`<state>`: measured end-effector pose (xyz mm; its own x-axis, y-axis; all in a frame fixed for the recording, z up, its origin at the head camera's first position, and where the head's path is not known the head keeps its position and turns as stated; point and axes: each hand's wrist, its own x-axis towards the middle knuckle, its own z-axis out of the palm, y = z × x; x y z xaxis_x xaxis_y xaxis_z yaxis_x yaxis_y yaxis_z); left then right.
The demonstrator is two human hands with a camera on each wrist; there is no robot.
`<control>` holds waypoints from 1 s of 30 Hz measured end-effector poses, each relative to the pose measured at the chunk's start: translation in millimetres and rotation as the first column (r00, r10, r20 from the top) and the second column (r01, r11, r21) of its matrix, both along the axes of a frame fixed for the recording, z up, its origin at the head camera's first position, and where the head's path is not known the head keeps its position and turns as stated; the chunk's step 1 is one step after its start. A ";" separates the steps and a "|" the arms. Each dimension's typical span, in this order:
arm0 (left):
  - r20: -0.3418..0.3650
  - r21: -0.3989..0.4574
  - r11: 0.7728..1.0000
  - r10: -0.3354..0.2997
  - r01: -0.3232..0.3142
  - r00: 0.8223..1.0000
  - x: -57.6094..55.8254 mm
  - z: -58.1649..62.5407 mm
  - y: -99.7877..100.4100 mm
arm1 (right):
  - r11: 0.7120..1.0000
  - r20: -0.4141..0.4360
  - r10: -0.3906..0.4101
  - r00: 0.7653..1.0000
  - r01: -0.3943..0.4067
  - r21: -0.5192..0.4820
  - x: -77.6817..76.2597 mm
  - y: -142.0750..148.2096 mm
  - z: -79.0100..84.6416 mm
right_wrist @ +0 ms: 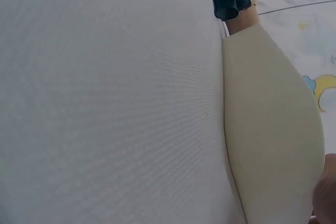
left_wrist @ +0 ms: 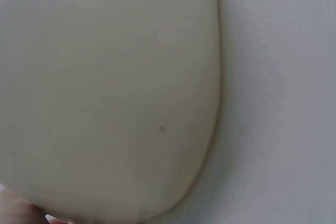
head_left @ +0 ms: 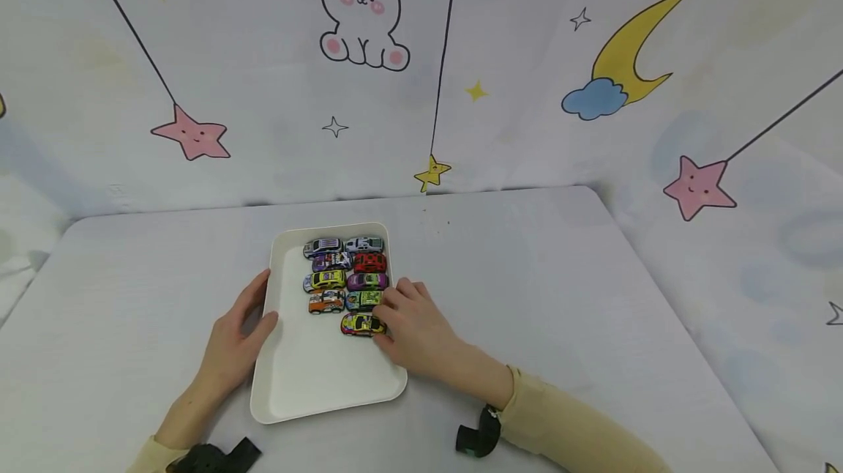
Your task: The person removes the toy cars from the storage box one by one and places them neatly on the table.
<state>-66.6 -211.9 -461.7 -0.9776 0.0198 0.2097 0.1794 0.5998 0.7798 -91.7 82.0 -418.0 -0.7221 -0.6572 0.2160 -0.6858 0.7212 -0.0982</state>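
Note:
A white tray (head_left: 316, 378) lies on the table with small toy cars inside, in two columns towards its far right. At its left side is my left hand (head_left: 230, 345), fingers extended along the outer wall and thumb at the rim. My right hand (head_left: 421, 326) reaches over the right rim and pinches a yellow and red toy car (head_left: 361, 324), the nearest one in the right column. Just beyond that car sit a green toy car (head_left: 364, 301) and an orange toy car (head_left: 326, 302). Both wrist views mostly show the tray's outer wall (left_wrist: 115, 87).
Further up the tray are a purple toy car (head_left: 367, 281), a yellow toy car (head_left: 325, 280), a red toy car (head_left: 370, 262) and several others. A white cloth covers the table (head_left: 527, 275). Behind it stands a backdrop (head_left: 514, 4) printed with a rabbit, stars and a moon.

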 end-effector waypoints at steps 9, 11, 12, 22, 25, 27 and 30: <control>0.010 -0.011 1.000 -0.001 0.001 1.000 -0.1 1.8 -0.4 | 1.000 -0.041 0.002 0.999 -0.002 -0.007 0.9 0.5 -2.2; 0.011 -0.012 1.000 0.000 0.000 1.000 -0.3 2.3 -0.2 | 1.000 -0.051 0.003 0.999 -0.004 -0.015 0.7 0.9 -3.2; 0.013 -0.015 1.000 0.001 -0.001 1.000 -0.3 2.6 0.0 | 1.000 -0.054 0.006 0.999 -0.007 -0.023 0.4 1.1 -3.9; 0.013 -0.003 1.000 0.003 -0.003 1.000 -0.8 1.9 0.9 | 0.947 -0.117 0.058 0.991 -0.092 -0.308 -8.0 7.0 -21.7; 0.005 -0.001 1.000 0.004 -0.004 1.000 -0.1 1.9 0.7 | 0.887 -0.160 0.091 0.983 -0.153 -0.436 -10.8 8.8 -30.4; 0.003 0.000 1.000 0.005 -0.005 1.000 0.4 1.8 0.7 | 0.837 -0.192 0.102 0.976 -0.189 -0.514 -12.8 10.4 -35.5; 0.002 0.003 1.000 0.004 -0.004 1.000 0.9 1.1 1.2 | 0.771 -0.237 0.095 0.967 -0.222 -0.596 -16.9 14.4 -41.4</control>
